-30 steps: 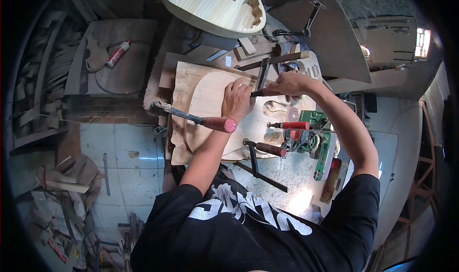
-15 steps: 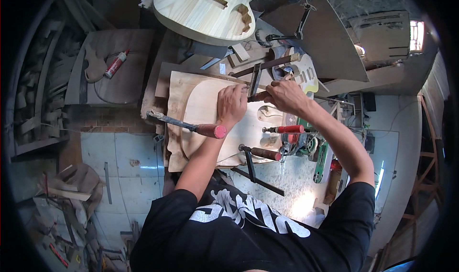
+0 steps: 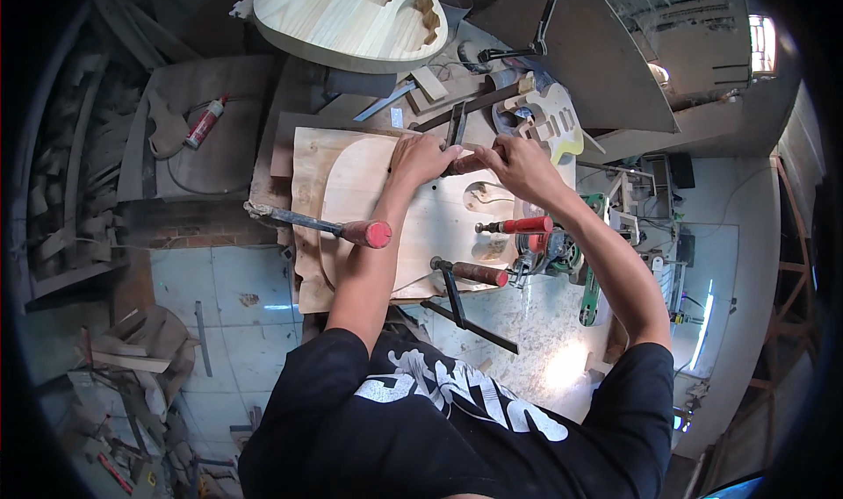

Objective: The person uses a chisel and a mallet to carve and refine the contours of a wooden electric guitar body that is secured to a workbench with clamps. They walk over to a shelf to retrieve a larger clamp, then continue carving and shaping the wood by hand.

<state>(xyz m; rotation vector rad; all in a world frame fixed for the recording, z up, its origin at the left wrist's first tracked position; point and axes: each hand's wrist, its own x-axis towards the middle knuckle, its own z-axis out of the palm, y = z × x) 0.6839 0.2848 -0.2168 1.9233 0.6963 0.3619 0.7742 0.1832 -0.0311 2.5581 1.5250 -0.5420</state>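
A pale board with a guitar-body template [image 3: 356, 167] lies on the workbench. At its far edge stands a bar clamp [image 3: 457, 123] with a dark metal bar and a brown wooden handle. My right hand [image 3: 525, 167] is closed around the handle's right end. My left hand [image 3: 418, 159] is closed at the clamp's other side, its thumb against it; the other fingers are partly hidden. Three more clamps sit on the board: a red-ended clamp [image 3: 367, 233] at the left, a bright red-handled clamp [image 3: 524, 225] at the right and a brown-handled clamp [image 3: 479, 273] at the near edge.
A large wooden guitar body [image 3: 351, 21] is at the far side. Further right are a smaller guitar body [image 3: 551, 113] and a lamp arm [image 3: 544, 25]. A red and white bottle [image 3: 206, 122] lies on a side board. Green power tools [image 3: 595, 284] stand right of the bench.
My left hand has shifted to the far side, with its thumb now against the clamp. My right hand stays on the handle. The whole view has moved slightly.
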